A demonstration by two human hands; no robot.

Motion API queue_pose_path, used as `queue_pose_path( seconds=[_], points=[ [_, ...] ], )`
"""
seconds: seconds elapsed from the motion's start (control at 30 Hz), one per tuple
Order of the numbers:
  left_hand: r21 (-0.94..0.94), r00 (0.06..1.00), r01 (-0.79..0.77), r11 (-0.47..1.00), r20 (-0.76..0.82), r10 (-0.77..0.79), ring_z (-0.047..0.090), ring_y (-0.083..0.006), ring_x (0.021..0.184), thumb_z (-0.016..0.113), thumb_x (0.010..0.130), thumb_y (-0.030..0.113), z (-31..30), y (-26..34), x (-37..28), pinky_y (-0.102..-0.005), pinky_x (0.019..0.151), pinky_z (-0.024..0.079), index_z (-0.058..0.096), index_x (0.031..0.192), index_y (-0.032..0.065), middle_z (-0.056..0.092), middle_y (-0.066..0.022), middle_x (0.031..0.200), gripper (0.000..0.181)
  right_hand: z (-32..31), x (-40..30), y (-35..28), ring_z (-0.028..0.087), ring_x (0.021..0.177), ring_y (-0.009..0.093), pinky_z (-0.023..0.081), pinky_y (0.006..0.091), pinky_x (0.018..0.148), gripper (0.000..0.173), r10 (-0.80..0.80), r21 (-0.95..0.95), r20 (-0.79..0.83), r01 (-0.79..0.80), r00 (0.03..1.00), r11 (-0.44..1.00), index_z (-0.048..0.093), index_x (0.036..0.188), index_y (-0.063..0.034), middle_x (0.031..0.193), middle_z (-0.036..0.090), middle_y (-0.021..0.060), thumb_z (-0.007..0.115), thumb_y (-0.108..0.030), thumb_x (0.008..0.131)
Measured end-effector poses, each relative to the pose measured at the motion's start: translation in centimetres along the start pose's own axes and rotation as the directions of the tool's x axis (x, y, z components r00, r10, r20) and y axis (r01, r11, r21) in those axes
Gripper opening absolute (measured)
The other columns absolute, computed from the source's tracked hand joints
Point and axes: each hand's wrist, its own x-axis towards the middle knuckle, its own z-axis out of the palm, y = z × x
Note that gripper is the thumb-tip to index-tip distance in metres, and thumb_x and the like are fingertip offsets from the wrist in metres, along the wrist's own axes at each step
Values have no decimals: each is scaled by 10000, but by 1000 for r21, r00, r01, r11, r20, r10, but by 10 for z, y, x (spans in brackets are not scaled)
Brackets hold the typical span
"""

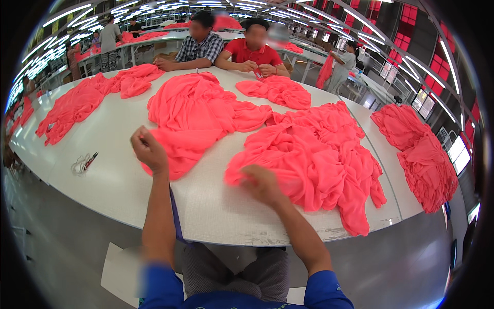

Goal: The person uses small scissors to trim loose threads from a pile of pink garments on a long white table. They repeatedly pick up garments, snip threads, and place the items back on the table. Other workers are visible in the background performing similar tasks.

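Observation:
My left hand (149, 151) is raised with curled fingers at the left edge of a coral-pink gathered garment (189, 112). A small dark spot shows between those fingers, too small to name. Along that wrist, a dark blue strap (175, 214) runs down over the table's near edge. My right hand (263, 185) is blurred by motion. It is at the near left side of a heap of coral-pink garments (308, 158), and whether it grips the cloth cannot be made out.
Thread snips (92, 159) lie beside tangled white cord (80, 166) on the white table (115, 185). More coral garments lie at the far left (77, 100) and right (420, 154). Across the table sit two people; one handles a coral garment (281, 90). Others stand farther back.

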Motion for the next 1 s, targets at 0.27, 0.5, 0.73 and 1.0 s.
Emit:
queue_pose_path(
  seconds=[0.27, 0.5, 0.73, 1.0],
  points=[
    [-206, 537, 261, 943, 843, 36, 572, -170, 616, 673, 896, 113, 4, 75, -97, -292, 581, 472, 652, 900, 27, 623, -87, 754, 89, 14, 6, -28, 658, 847, 294, 526, 389, 710, 226, -96, 98, 129, 84, 987, 992, 658, 1076, -61, 981, 661, 107, 684, -193, 895],
    [-52, 381, 122, 991, 924, 1, 636, -274, 675, 662, 901, 292, 11, 63, -112, -362, 613, 493, 675, 888, 57, 662, -113, 779, 235, -12, 1, 32, 660, 801, 285, 528, 358, 676, 114, 122, -77, -195, -139, 973, 987, 674, 1007, -32, 905, 673, 123, 663, -89, 909],
    [-18, 377, 76, 997, 926, -13, 630, -313, 696, 648, 902, 291, 14, 50, -110, -401, 627, 480, 646, 867, 43, 646, -144, 766, 250, -1, -7, 30, 655, 788, 300, 530, 364, 675, 143, 195, -17, 23, -195, 981, 981, 674, 1034, -45, 916, 668, 111, 658, -121, 913],
    [-25, 460, 202, 979, 885, -72, 600, -269, 651, 654, 894, 235, 16, 40, -106, -375, 626, 478, 623, 895, 34, 623, -136, 735, 203, -11, -24, -19, 650, 905, 311, 530, 385, 774, 262, 43, -199, 145, -14, 988, 980, 670, 1126, -49, 1008, 675, 130, 696, -91, 869]
  ],
)
